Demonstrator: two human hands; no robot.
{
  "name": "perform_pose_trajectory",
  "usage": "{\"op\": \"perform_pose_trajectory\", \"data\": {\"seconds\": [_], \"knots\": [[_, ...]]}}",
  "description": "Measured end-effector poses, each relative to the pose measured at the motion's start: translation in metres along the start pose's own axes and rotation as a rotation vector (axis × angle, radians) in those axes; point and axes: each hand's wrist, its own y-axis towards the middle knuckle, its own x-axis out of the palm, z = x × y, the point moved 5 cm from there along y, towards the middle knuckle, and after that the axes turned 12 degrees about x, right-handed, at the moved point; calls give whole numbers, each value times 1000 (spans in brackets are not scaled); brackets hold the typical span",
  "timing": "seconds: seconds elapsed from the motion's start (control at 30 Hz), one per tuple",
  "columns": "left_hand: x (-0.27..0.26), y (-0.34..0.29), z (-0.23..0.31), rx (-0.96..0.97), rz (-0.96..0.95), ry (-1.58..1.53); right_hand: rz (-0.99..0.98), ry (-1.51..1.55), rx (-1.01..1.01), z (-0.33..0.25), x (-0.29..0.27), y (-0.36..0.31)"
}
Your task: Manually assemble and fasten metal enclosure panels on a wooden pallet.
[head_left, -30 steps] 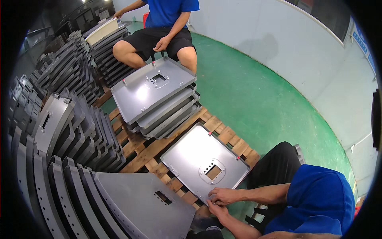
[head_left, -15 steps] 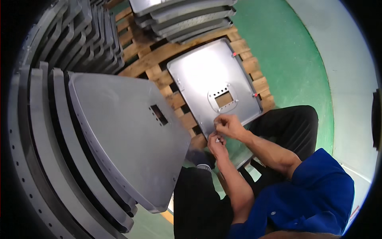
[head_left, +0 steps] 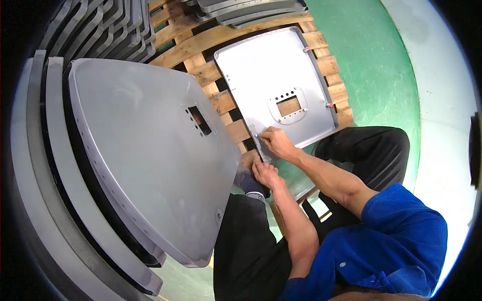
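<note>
A shallow grey sheet-metal panel [head_left: 251,65] with raised edges lies flat on a wooden pallet. Around the panel's rectangular cutout is an oval plate [head_left: 301,113] with a row of holes and small studs. My right hand [head_left: 277,142] is pinched at a small stud on the panel's near left edge; whatever its fingertips hold is too small to name. Just below, my left hand [head_left: 267,173] is closed beside the near left corner, its fingers curled at the edge. What it holds, if anything, is hidden.
Leaning at left is a large grey panel [head_left: 145,135] with a cutout, in front of more curved panels [head_left: 55,110]. Stacked panels [head_left: 251,10] stand at the back on the pallet [head_left: 226,103]. Red-tipped studs [head_left: 329,105] line the panel's right side. My knees flank the work.
My right hand has moved up and left to the stud at the panel's edge. My left hand has shifted left and slightly up toward the corner. The view has tilted slightly.
</note>
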Motion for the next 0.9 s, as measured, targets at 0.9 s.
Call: {"op": "perform_pose_trajectory", "data": {"seconds": [0.9], "knots": [[-5, 3, 2, -61, 40, -28, 107, 6, 70, 1, 13, -1]]}}
